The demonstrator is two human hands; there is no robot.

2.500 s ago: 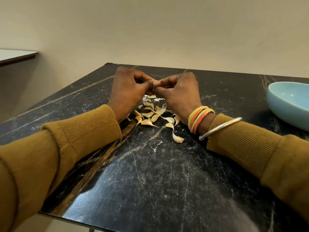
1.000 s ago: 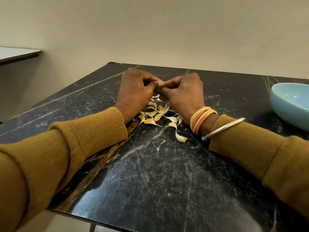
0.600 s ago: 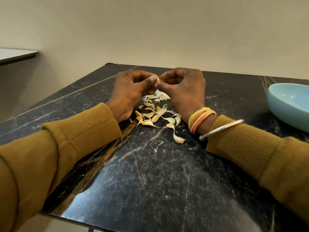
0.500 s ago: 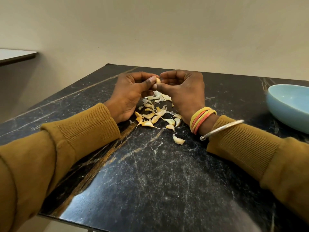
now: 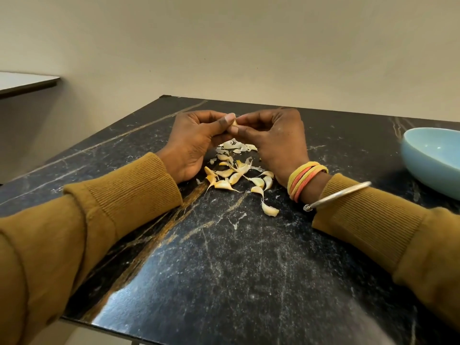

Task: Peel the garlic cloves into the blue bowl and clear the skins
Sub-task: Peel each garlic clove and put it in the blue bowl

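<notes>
Pinching garlic clove [image 5: 235,123]: left hand [image 5: 196,143], right hand [image 5: 276,138]

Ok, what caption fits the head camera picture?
Left hand and right hand pinch one garlic clove above the pile, blue bowl nearby.

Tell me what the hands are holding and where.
The left hand and right hand pinch one clove between their fingers; just its end shows.

Black marble table [image 5: 224,270]: garlic cloves [image 5: 236,176] + skins [image 5: 234,145] mid; blue bowl [image 5: 433,160] right edge.
</notes>
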